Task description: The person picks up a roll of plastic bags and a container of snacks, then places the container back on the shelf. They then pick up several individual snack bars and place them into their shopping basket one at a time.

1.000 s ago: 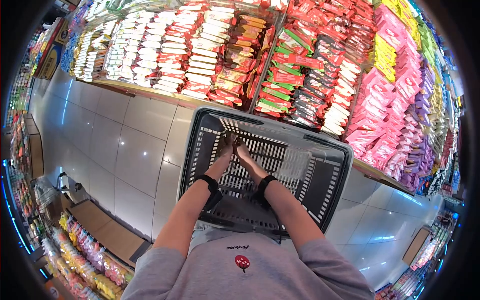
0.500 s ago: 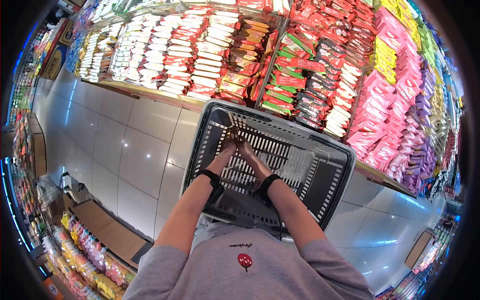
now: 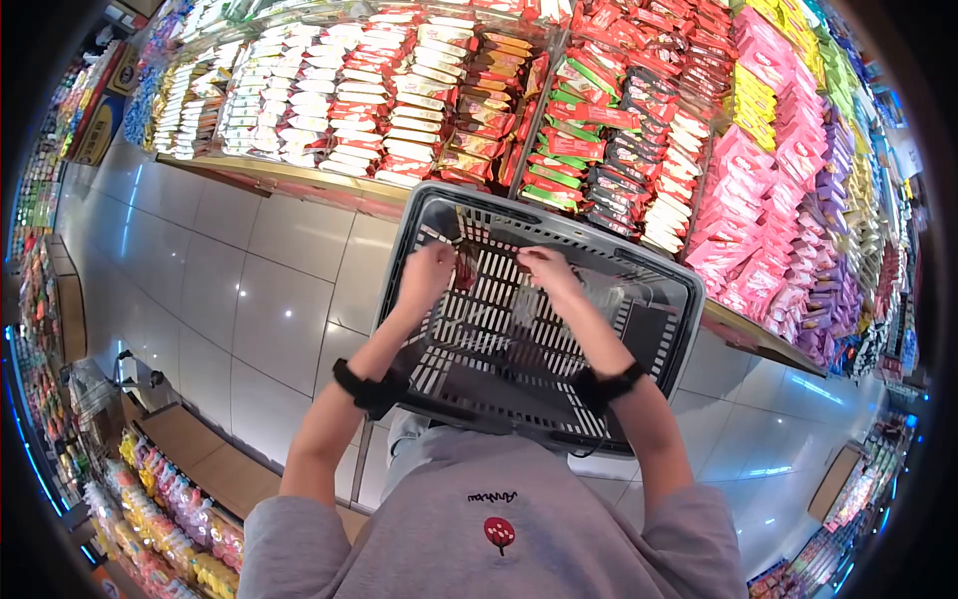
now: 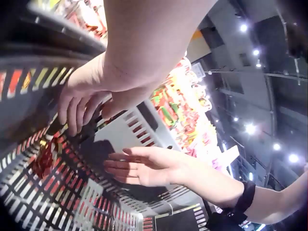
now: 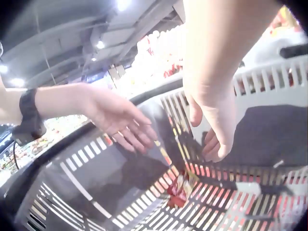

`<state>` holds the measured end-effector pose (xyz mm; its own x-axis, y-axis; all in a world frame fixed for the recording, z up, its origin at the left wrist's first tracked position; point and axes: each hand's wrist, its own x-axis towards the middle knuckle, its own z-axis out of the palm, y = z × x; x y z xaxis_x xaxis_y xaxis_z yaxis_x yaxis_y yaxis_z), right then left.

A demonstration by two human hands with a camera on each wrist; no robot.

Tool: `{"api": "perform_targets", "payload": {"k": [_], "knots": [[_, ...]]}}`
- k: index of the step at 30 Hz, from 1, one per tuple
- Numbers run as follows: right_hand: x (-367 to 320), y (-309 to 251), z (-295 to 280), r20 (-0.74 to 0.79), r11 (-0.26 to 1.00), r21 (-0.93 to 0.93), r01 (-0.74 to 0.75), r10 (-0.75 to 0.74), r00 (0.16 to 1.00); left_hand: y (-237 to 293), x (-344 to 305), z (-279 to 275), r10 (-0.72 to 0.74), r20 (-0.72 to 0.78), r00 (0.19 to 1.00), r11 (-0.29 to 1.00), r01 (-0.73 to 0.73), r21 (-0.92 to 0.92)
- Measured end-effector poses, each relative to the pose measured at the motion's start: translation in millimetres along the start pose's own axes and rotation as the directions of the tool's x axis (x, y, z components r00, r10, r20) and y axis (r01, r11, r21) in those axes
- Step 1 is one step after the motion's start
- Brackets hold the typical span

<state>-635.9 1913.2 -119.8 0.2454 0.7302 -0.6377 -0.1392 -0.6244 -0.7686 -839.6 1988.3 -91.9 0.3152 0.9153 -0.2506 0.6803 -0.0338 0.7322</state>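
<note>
A red snack packet (image 3: 464,270) lies in the far left corner of a grey shopping basket (image 3: 667,344), on its slotted floor. In the head view my left hand (image 3: 429,275) hovers just left of the packet, fingers loosely bent, nothing in them. To the right, above the basket floor, my right hand (image 3: 554,275) holds nothing either. The right wrist view has the packet (image 5: 180,190) below both hands, apart from them. Relaxed fingers show on my left hand (image 4: 89,96) and my right hand (image 4: 149,168) in the left wrist view.
Beyond the basket's far rim, a long display (image 3: 439,90) holds rows of wrapped snacks, with pink packets (image 3: 773,200) on its right. Grey floor tiles (image 3: 284,290) lie to the left. A lower shelf of colourful bags (image 3: 180,509) stands at the near left.
Both hands were together low in the basket's far left corner. They have risen and moved apart, the right one rightward, and the red packet now shows in that corner.
</note>
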Motion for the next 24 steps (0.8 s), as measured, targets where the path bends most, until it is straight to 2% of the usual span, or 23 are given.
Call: {"api": "perform_targets", "payload": {"k": [1, 2, 4, 5, 6, 7, 8, 9, 10, 11, 13, 14, 17, 20, 23, 24], "knots": [[-26.4, -21.1, -11.8, 0.056, 0.997, 0.070, 0.042, -0.046, 0.997, 13.5, -7.6, -14.5, 0.071, -0.140, 0.988, 0.996, -0.077, -0.042], [-49.5, -33.9, -24.2, 0.058, 0.983, 0.161, 0.092, -0.103, 0.993, 13.3, -13.2, -22.1, 0.178, -0.256, 0.950, 0.963, -0.221, -0.151], [-89.0, -45.6, -51.3, -0.085, 0.961, 0.115, 0.250, -0.241, 0.967, 24.3, -33.3, -40.3, 0.329, -0.390, 0.860, 0.944, -0.307, 0.118], [-112.8, -51.0, -64.4, -0.215, 0.937, 0.091, 0.337, -0.312, 0.925, 26.2, -42.3, -47.1, 0.352, -0.406, 0.843, 0.933, -0.281, 0.226], [-125.8, -39.3, -81.2, -0.368, 0.896, 0.020, 0.444, -0.407, 0.836, 27.1, -50.7, -53.1, 0.378, -0.420, 0.825, 0.911, -0.249, 0.330], [-128.7, -10.6, -107.0, -0.515, 0.845, -0.293, 0.447, -0.533, 0.671, 25.6, -57.3, -57.4, 0.406, -0.432, 0.805, 0.878, -0.213, 0.428], [-147.1, -4.2, -116.7, -0.640, 0.851, -0.403, 0.338, -0.526, 0.561, 14.7, -62.3, -56.7, 0.309, -0.391, 0.867, 0.911, -0.152, 0.383], [-157.5, 13.3, -130.6, -0.634, 0.713, -0.697, 0.073, -0.661, 0.402, -2.1, -65.8, -51.7, 0.207, -0.342, 0.917, 0.936, -0.085, 0.341], [-168.5, 30.5, -138.6, -0.664, 0.704, -0.705, -0.086, -0.614, 0.426, -11.0, -68.8, -50.1, 0.105, -0.288, 0.952, 0.953, -0.014, 0.303], [-168.8, 65.2, -149.9, -0.616, 0.638, -0.767, -0.061, -0.708, 0.344, -8.1, -72.2, -54.7, -0.094, -0.112, 0.989, 0.936, 0.126, 0.329], [-186.3, 84.0, -146.2, -0.736, 0.826, -0.550, -0.127, -0.407, 0.542, -10.5, -77.1, -53.9, -0.038, -0.131, 0.991, 0.927, 0.084, 0.365], [-192.8, 89.3, -145.4, -0.749, 0.886, -0.426, -0.184, -0.231, 0.621, -12.1, -80.0, -51.9, -0.011, -0.137, 0.991, 0.921, 0.064, 0.384], [-198.7, 96.0, -150.6, -0.686, 0.830, -0.551, -0.090, -0.389, 0.614, -19.6, -83.1, -51.5, -0.011, -0.119, 0.993, 0.920, 0.057, 0.388], [-203.4, 90.4, -141.2, -0.720, 0.818, -0.538, -0.203, -0.320, 0.616, -29.6, -93.7, -53.0, 0.086, -0.157, 0.984, 0.938, -0.027, 0.344], [-204.9, 81.2, -130.6, -0.710, 0.812, -0.567, -0.136, -0.399, 0.580, -34.5, -99.3, -55.8, 0.063, -0.163, 0.985, 0.940, -0.004, 0.341], [-205.2, 81.9, -131.4, -0.709, 0.825, -0.551, -0.126, -0.383, 0.592, -32.3, -102.4, -57.7, 0.034, -0.157, 0.987, 0.943, 0.020, 0.331]]}}
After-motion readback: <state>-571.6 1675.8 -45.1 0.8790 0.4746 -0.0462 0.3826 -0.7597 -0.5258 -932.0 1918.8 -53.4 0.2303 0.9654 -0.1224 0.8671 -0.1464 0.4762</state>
